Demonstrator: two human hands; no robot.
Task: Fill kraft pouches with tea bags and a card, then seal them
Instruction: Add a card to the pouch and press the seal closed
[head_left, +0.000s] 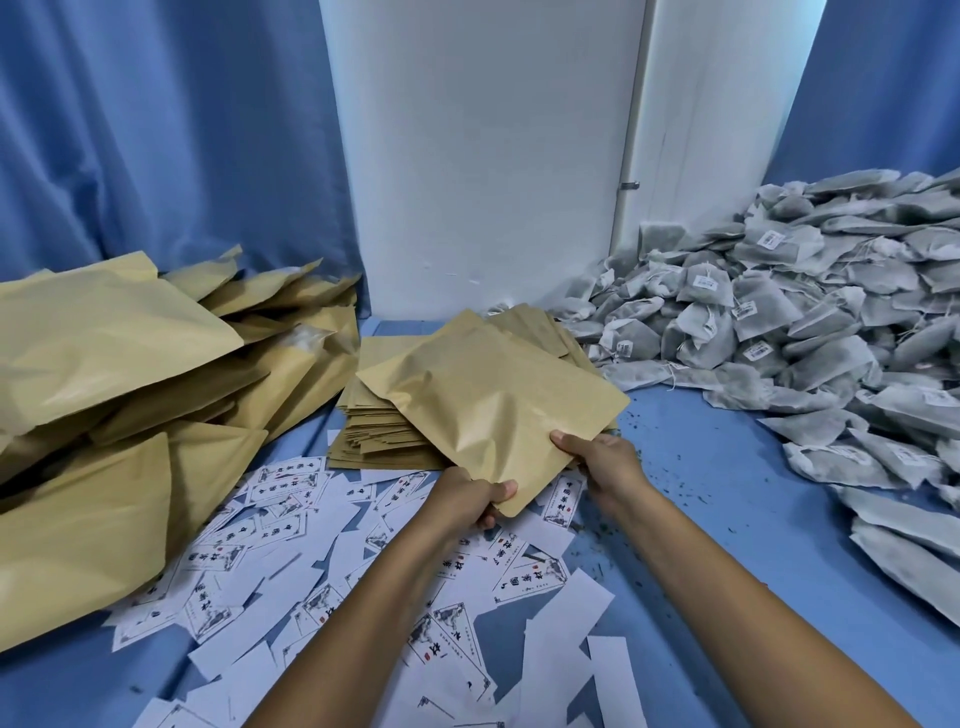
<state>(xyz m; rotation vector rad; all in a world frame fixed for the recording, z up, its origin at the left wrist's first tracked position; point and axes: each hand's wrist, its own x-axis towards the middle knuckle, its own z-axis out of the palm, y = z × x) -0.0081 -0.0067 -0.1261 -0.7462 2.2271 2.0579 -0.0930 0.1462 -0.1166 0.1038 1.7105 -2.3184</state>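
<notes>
Both hands hold one kraft pouch (493, 400) mid-frame: left hand (470, 499) pinches its near corner, right hand (602, 457) its edge.

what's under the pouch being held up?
Under the held pouch, gripped by the left hand and right hand, sits a stack of flat pouches and some cards. The stack's right part is covered.

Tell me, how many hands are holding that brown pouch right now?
2. The left hand pinches the pouch at its near corner; the right hand grips its near right edge. Fingers under the pouch are hidden.
</notes>
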